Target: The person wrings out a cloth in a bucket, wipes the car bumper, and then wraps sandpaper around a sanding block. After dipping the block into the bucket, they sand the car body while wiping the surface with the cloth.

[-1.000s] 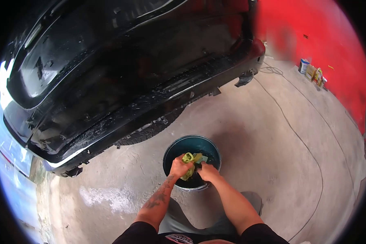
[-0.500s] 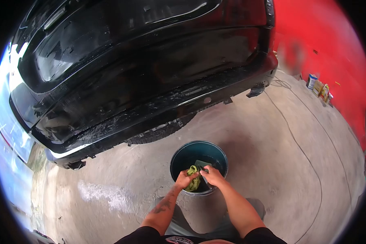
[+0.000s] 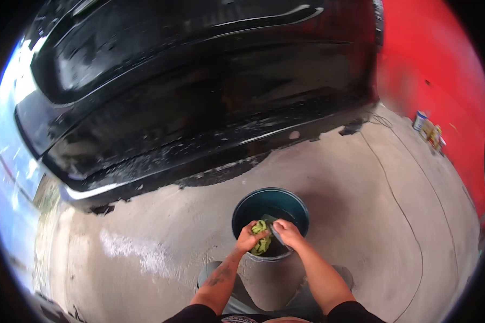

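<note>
Over a dark teal bucket (image 3: 270, 194) on the floor, both of my hands are close together. My left hand (image 3: 249, 237) is closed around a crumpled yellow-green cloth (image 3: 261, 245), which hangs inside the bucket's near side. Just to its right, my right hand (image 3: 288, 232) is closed on a thin grey flat piece (image 3: 276, 235), whose kind I cannot make out. Dark water seems to lie in the bucket, partly hidden by my hands. My knees are on either side of its near edge.
Ahead stands the wet black rear of a vehicle (image 3: 215, 97), its bumper above the concrete floor (image 3: 339, 177). A cable (image 3: 385, 177) runs along the floor at right. Cans and bottles (image 3: 430, 132) stand by a red wall (image 3: 436, 70). Whitish wet patches (image 3: 134, 250) mark the floor at left.
The view has shifted slightly, so the bucket appears a little farther right. My right hand has moved slightly apart from the left; both keep their hold.
</note>
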